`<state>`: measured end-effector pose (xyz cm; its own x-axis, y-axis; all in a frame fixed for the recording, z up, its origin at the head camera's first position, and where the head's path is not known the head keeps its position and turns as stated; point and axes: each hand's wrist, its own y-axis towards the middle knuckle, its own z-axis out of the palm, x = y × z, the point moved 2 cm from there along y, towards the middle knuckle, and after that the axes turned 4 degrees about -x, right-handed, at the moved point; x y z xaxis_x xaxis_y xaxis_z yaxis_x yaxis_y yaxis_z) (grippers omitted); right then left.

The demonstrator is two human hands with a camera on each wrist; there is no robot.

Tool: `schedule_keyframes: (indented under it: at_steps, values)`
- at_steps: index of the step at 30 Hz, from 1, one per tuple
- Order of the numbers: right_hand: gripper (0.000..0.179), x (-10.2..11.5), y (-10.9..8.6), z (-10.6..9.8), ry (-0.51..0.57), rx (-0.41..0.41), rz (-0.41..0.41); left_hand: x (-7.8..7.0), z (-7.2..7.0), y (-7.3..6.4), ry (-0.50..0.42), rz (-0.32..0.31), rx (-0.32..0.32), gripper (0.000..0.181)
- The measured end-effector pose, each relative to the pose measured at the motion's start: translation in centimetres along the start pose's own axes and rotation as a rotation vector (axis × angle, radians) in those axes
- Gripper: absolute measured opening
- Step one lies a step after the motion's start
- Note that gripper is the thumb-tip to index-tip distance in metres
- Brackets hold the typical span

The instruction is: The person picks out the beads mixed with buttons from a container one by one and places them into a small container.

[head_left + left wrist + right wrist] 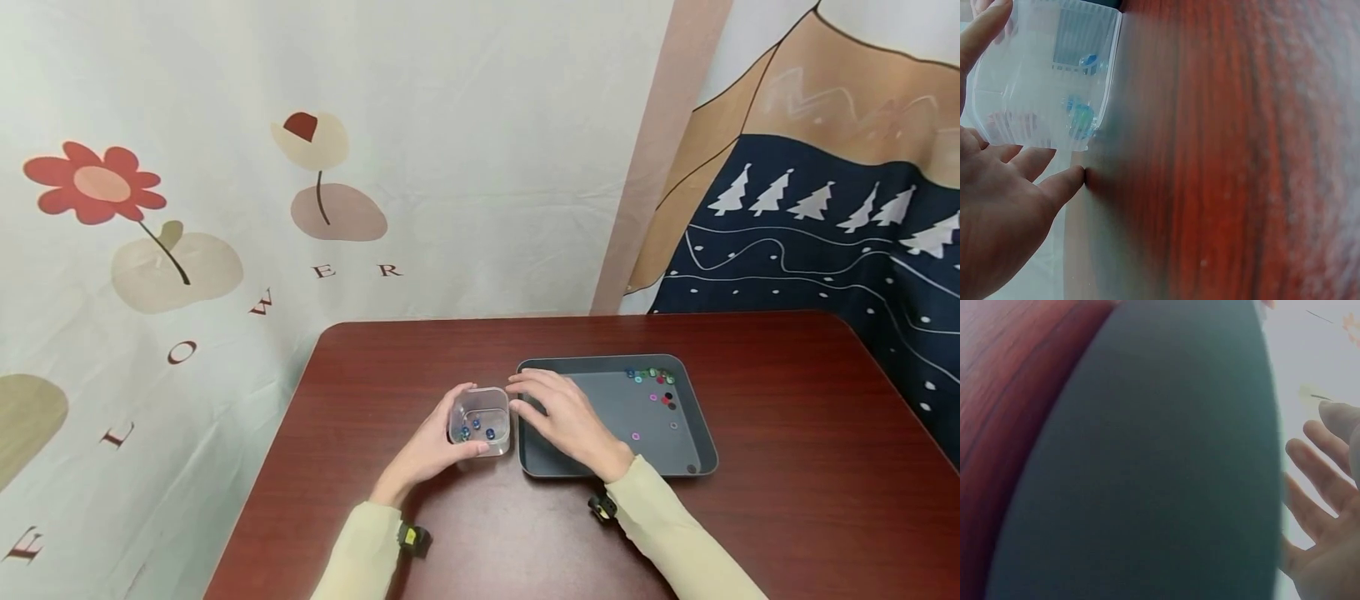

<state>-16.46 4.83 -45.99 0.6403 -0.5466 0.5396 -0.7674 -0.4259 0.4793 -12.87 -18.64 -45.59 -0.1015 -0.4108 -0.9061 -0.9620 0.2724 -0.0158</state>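
My left hand (431, 446) grips a small clear plastic container (491, 402), thumb on the near side and fingers round the far left side. Several blue beads (490, 433) lie in it; the left wrist view shows blue and greenish ones through the clear wall (1035, 75). Whether the container touches the table cannot be told. My right hand (566, 417) hovers over the left part of a grey tray (600, 387), its fingertips close to the container's right side. In the right wrist view its fingers (1319, 472) are spread, with nothing visible between them.
Inside the tray are scattered small beads: green ones (651, 373) at the far right, pink, red and black ones below, and a dark one (691, 469) in the near right corner. The reddish-brown table (787, 400) meets a printed curtain (480, 167) behind.
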Motion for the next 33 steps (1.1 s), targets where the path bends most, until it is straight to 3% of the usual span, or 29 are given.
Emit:
schedule_keyframes:
  at_steps: [15,27,33]
  values:
    - [0.042,-0.7,-2.4,-4.9,-0.009,-0.038,0.042,0.2,-0.1,-0.1,0.018,0.002,-0.021,0.091]
    - [0.053,-4.2,-4.5,-8.2,-0.16,-0.077,0.025,-0.2,-0.1,-0.1,0.014,-0.009,-0.034,0.091]
    - [0.054,-6.5,-5.3,-9.7,-0.247,-0.072,0.051,1.7,0.2,0.5,0.022,-0.013,-0.039,0.093]
